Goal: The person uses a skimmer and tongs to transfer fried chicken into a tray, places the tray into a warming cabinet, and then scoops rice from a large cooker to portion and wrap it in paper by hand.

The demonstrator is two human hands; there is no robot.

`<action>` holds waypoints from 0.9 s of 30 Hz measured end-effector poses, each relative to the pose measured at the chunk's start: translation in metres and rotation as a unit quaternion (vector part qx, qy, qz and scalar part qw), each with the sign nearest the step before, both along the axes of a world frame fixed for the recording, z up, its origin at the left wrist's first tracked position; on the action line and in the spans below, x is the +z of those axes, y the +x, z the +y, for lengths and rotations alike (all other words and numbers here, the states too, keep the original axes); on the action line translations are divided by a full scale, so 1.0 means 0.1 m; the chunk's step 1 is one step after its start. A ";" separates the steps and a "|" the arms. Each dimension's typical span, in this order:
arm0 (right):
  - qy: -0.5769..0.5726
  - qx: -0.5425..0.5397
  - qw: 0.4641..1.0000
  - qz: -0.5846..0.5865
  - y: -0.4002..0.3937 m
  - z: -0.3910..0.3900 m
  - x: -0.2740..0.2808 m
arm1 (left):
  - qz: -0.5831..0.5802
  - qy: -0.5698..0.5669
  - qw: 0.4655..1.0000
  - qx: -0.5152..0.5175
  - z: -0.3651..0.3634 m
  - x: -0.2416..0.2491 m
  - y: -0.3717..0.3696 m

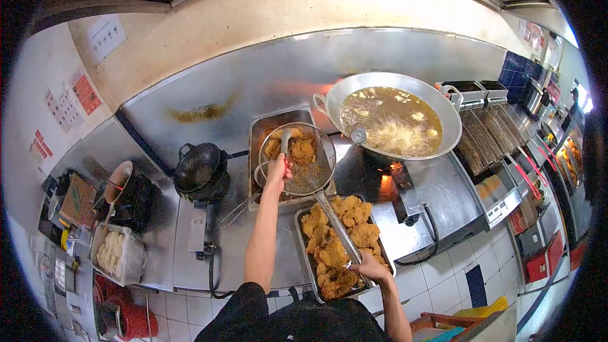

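Observation:
My right hand [372, 266] is closed around the long metal handle of a round strainer [342, 227]. The strainer's basket lies over a rectangular metal pan [263, 128] and holds browned, battered fried pieces [303, 149]. Above the basket, my left hand [278, 170] grips a metal utensil with a red grip [285, 145], its pale broad end among the pieces. Under the strainer's handle, close to my body, a tray [306, 259] is heaped with golden-brown fried chicken pieces [335, 266].
A large wok [453, 128] of bubbling oil [386, 117] sits over a flame at right, with a dial thermometer [358, 135] at its rim. Fryer baskets [484, 130] stand farther right. A black pot [201, 166] and a bin of pale food [130, 266] are at left.

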State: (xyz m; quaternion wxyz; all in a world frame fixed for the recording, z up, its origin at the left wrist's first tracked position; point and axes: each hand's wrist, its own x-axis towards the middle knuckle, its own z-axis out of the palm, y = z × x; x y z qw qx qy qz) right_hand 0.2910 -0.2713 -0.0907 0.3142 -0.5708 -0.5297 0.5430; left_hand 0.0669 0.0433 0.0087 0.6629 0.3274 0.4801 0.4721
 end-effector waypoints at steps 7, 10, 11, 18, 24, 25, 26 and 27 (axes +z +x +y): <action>-0.075 -0.025 0.996 0.044 -0.02 -0.03 0.16 | -0.002 -0.020 1.000 0.022 0.25 -0.15 0.12; -0.052 -0.021 0.998 0.027 -0.04 0.01 0.29 | -0.030 0.087 0.995 0.028 0.35 -0.56 0.09; -0.018 -0.009 1.000 0.010 -0.01 0.02 0.22 | -0.014 0.086 0.996 0.038 0.16 -0.53 0.08; -0.075 0.009 0.995 0.063 0.08 0.07 0.18 | 0.054 0.049 0.997 -0.010 -1.79 -0.52 -0.40; -0.123 0.006 0.990 0.070 0.11 0.16 0.37 | 0.006 -0.089 0.995 -0.036 -3.13 -0.52 -0.54; -0.106 0.008 0.993 0.058 0.11 0.19 0.36 | -0.016 -0.101 0.994 -0.044 -3.19 -0.53 -0.48; -0.129 -0.021 0.989 0.069 0.06 0.20 0.55 | -0.020 -0.101 0.994 -0.036 -3.19 -0.65 -0.39; -0.129 -0.014 0.989 0.067 0.07 0.22 0.53 | -0.045 -0.104 0.992 -0.047 -3.15 -0.81 -0.28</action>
